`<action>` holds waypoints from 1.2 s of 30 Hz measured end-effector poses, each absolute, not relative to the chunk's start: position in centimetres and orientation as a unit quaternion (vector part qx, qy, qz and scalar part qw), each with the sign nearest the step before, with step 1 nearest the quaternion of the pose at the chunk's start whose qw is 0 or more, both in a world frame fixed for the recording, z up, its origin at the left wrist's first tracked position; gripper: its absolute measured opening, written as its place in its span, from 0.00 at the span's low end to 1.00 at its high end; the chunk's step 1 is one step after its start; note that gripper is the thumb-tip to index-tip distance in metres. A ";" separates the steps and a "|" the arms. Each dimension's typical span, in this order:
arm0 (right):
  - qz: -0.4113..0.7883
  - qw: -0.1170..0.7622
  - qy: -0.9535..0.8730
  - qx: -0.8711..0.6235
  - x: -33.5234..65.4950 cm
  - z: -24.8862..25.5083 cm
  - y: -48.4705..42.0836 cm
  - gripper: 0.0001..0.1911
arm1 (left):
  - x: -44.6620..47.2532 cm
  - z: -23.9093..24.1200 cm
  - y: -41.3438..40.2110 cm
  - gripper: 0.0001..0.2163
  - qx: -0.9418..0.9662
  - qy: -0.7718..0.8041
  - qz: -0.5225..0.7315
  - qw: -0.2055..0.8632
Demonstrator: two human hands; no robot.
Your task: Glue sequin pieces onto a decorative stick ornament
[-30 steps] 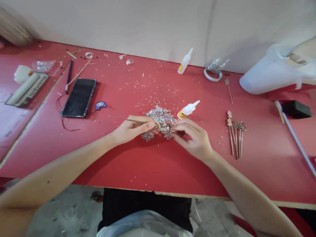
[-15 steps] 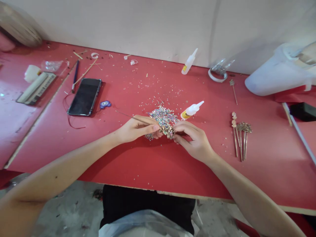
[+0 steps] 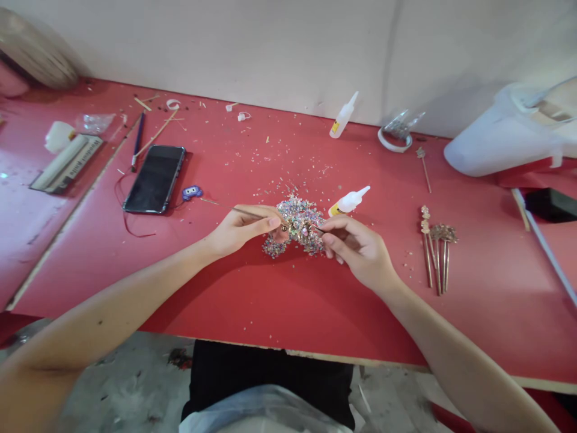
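Observation:
My left hand [image 3: 246,233] is closed on a hair stick [image 3: 249,213], its thin shaft lying back over the fingers toward the left. The ornate gold head of the stick, set with shiny stones, sits just past my left fingertips. My right hand [image 3: 358,243] is pinched at the right side of that head. A thin dark sliver shows at the right fingertips, too small to name. Under and around the head spreads a heap of glittering, multicoloured stone chips [image 3: 295,206], partly hidden by my hands. A small white glue bottle [image 3: 349,201] lies tilted just behind my right hand.
Another glue bottle [image 3: 344,117] stands near the wall. Several finished hair sticks [image 3: 435,258] lie to the right, and a white jug [image 3: 491,141] lies beyond them. On the left are a phone [image 3: 155,179], a purple trinket [image 3: 192,192] and a knife box [image 3: 67,163].
My right hand has drawn slightly right and away from the ornament, with its fingers lifted off the head. The left hand has shifted a little left and turned the head, exposing more of it.

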State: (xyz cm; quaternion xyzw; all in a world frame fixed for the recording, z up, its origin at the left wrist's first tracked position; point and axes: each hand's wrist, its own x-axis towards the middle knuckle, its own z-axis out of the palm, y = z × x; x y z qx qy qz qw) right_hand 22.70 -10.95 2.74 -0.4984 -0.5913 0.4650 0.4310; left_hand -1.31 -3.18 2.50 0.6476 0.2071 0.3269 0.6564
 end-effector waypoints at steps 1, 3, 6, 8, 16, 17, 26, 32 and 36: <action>0.476 0.430 -0.582 -0.500 22.7 2.8 -10.9 0.08 | -1.3 2.5 -3.2 0.12 0.647 0.207 0.331 0.655; 0.489 0.431 -0.569 -0.501 22.9 2.8 -10.9 0.09 | -1.2 2.6 -3.2 0.12 0.646 0.207 0.337 0.653; 0.497 0.434 -0.559 -0.502 23.0 2.9 -10.8 0.10 | -1.2 2.8 -3.2 0.12 0.648 0.206 0.340 0.649; 0.498 0.433 -0.556 -0.505 22.9 2.9 -10.8 0.10 | -1.2 2.8 -3.2 0.13 0.650 0.206 0.341 0.647; 0.412 0.412 -0.594 -0.554 23.3 2.3 -10.6 0.09 | -1.1 1.7 -2.9 0.09 0.604 0.254 0.407 0.636; 0.375 0.397 -0.612 -0.572 23.5 2.2 -10.5 0.10 | -1.0 1.6 -2.9 0.09 0.598 0.267 0.415 0.631; 0.180 0.217 -0.703 -0.653 24.1 2.0 -10.3 0.14 | -1.1 1.5 -2.8 0.12 0.600 0.299 0.419 0.612; 0.102 0.182 -0.702 -0.681 24.5 2.3 -10.3 0.16 | -1.1 1.4 -2.8 0.11 0.570 0.320 0.440 0.615; 0.059 0.170 -0.705 -0.686 24.5 2.5 -10.3 0.13 | -1.1 1.6 -2.7 0.12 0.566 0.319 0.441 0.620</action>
